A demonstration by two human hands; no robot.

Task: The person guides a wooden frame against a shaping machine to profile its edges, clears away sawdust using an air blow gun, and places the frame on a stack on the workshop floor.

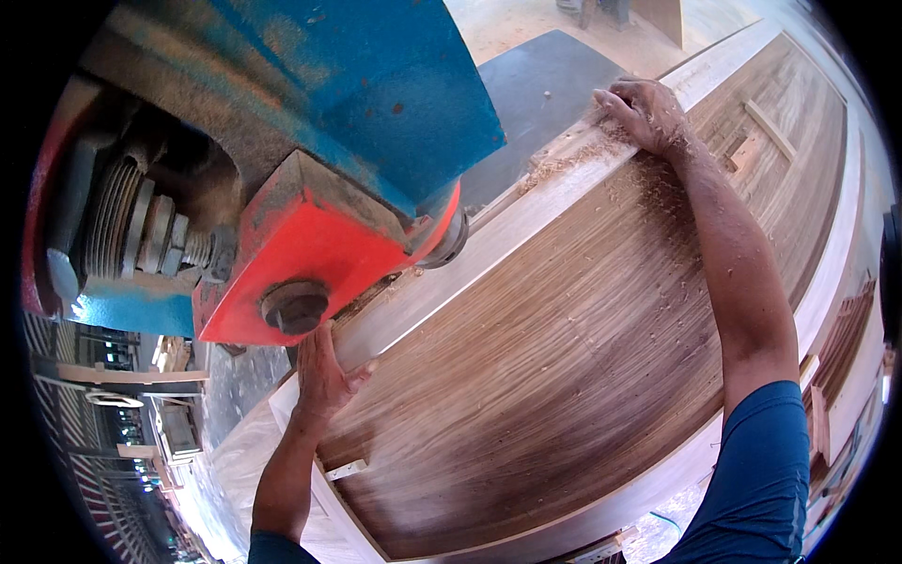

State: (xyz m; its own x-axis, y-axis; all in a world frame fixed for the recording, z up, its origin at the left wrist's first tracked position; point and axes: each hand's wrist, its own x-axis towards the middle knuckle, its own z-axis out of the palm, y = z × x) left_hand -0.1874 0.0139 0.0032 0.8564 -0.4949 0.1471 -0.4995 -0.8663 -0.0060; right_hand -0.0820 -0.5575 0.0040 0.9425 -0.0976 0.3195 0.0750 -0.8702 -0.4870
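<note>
A large framed wooden panel (526,376), shaped like a door, stretches diagonally across the view with brown grain inside a pale frame (451,291). My left hand (324,381) rests on the frame's near-left corner, fingers stretched forward and thumb spread to the side; its fingertips are hidden behind a red machine block (310,249). Farther up the same edge, my right hand (648,113) has its fingers curled over the frame, gripping the panel. Curly wood shavings (601,150) cling to the edge beside it and to my right forearm.
A blue machine housing (376,85) with a threaded spindle (155,226) overhangs the panel's far-left edge. Beneath lies a grey metal table (540,80). Two small wood pieces, one a strip (770,130), lie on the panel. Stacked boards (841,367) stand at the right.
</note>
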